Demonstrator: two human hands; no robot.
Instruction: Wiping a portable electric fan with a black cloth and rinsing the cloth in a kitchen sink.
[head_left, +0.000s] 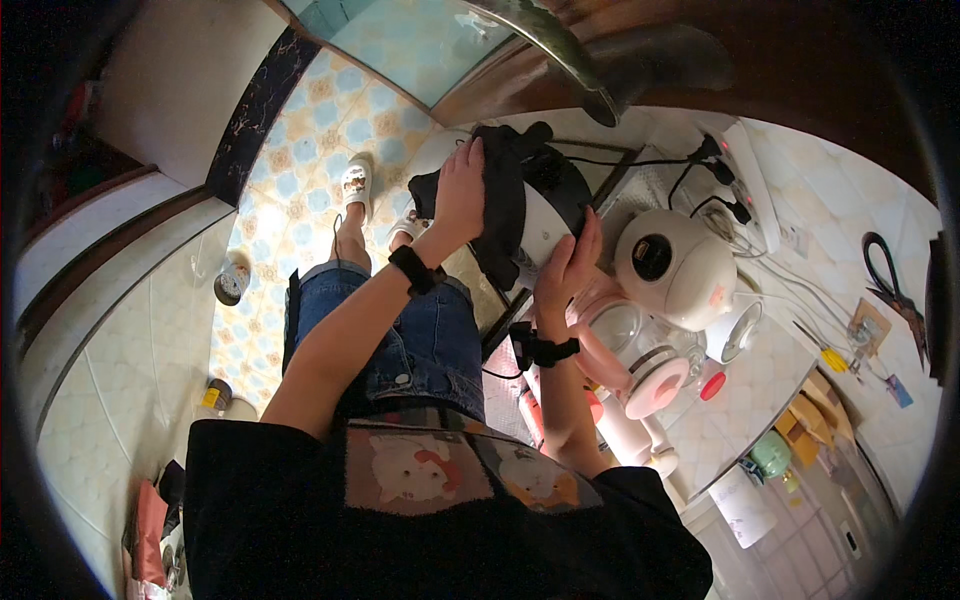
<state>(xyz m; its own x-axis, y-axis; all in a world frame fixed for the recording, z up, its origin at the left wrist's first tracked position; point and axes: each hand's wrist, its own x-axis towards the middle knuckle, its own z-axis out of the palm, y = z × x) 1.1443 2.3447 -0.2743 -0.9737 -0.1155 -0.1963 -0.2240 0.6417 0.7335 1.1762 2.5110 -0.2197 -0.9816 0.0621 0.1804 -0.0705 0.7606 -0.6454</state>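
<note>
A black cloth (501, 214) is draped against a rounded black-and-white appliance (546, 225) at the counter's edge. My left hand (461, 187) lies over the cloth and presses it to the appliance's left side, fingers stretched upward. On the opposite side, my right hand (570, 270) braces the appliance's lower right, with its fingers along the shell. Both wrists wear black bands. The cloth and my hands hide much of the appliance, so its exact kind is unclear. Just right of my right hand stands a white rice cooker (679, 274) with a round black panel.
A power strip (750, 184) with black plugs and cords is on the wall. Pink-lidded glassware (660, 382) crowds the counter beside my right forearm. Scissors (892, 289) and a yellow-handled tool (832, 360) hang at right. A curved metal edge (559, 45) juts in overhead.
</note>
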